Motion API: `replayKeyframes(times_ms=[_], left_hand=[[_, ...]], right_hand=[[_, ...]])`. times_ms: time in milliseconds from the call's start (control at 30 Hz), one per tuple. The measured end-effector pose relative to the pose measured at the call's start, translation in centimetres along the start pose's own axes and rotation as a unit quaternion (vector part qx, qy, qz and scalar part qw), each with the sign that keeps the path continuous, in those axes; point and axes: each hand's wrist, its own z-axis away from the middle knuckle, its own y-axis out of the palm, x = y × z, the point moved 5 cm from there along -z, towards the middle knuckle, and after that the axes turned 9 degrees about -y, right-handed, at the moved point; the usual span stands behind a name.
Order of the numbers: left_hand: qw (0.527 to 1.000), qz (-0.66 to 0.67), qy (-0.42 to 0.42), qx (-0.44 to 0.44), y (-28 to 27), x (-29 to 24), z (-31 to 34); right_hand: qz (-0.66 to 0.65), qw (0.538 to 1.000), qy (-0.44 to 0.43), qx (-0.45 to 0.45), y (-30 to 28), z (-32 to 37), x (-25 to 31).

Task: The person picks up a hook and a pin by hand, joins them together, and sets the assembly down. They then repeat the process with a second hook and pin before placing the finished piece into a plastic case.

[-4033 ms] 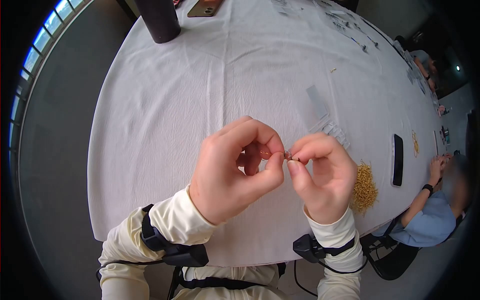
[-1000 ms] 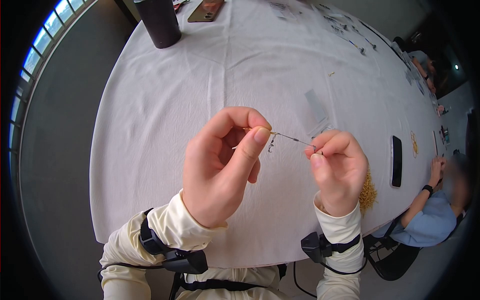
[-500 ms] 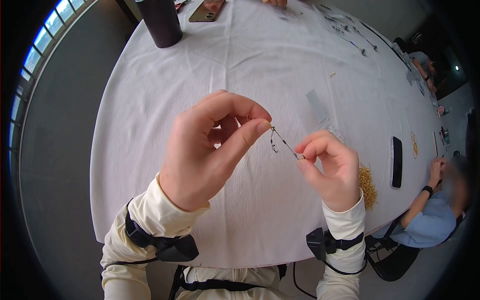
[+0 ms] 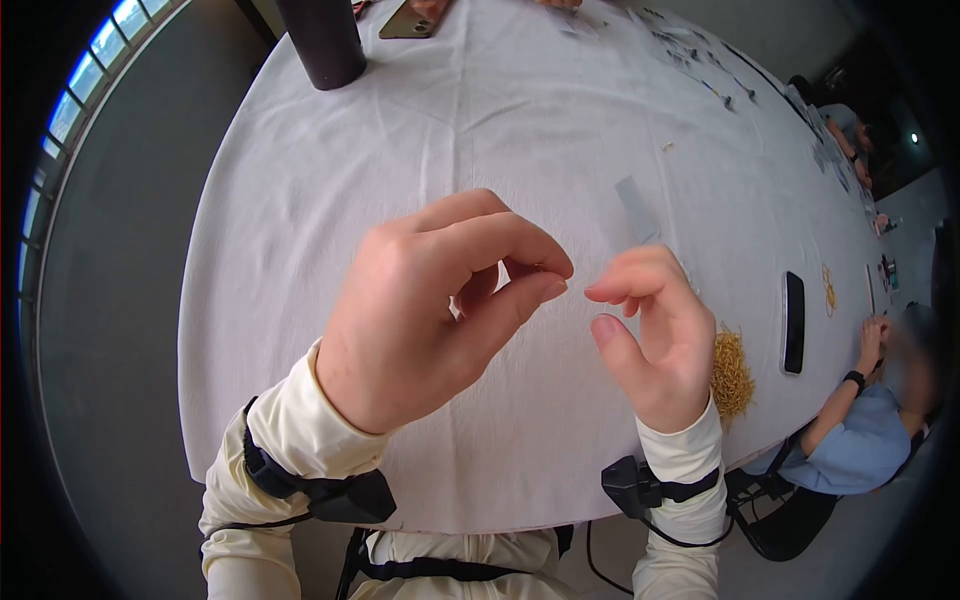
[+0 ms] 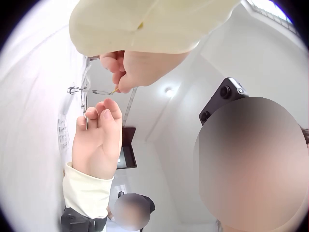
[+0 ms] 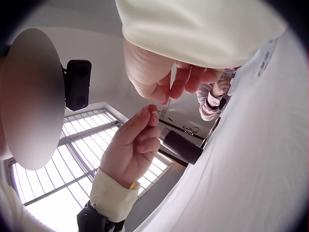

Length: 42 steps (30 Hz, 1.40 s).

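Observation:
My left hand (image 4: 430,300) pinches the gold end of a small hook rig between thumb and forefinger; the head view shows almost none of the rig. In the left wrist view the gold end (image 5: 116,90) juts from the fingertips, and a thin dark wire (image 5: 101,92) runs from it to small dark hooks (image 5: 72,90). Those hooks show in the right wrist view as well, past the left fingertips. My right hand (image 4: 650,330) is just to the right, thumb and fingers apart, with nothing between them.
A pile of thin gold pieces (image 4: 733,375) lies right of my right hand, with a black phone (image 4: 793,322) beyond. A clear plastic strip (image 4: 636,210) lies ahead. A dark cup (image 4: 325,45) and another phone (image 4: 408,20) stand far left. Another person (image 4: 860,430) sits at right.
The rig was stretched between both hands; my right hand has let go of its end. My left hand has moved slightly right and still pinches the gold end. Another person's hand reaches the far phone.

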Motion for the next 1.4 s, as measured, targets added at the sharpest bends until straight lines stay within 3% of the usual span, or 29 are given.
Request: replayKeyframes(times_ms=[300,1000,1400], left_hand=[[0.998,-0.008,0.050,0.034,1.2,-0.7,0.3],[0.999,-0.004,0.041,0.025,1.4,-0.6,0.4],[0.999,0.001,0.033,0.012,2.4,-0.2,0.7]], right_hand=[[-0.020,0.999,-0.018,-0.043,0.4,0.3,0.4],[0.001,1.000,-0.019,-0.025,0.0,0.1,0.6],[-0.066,0.997,0.027,-0.017,-0.3,0.3,-0.3]])
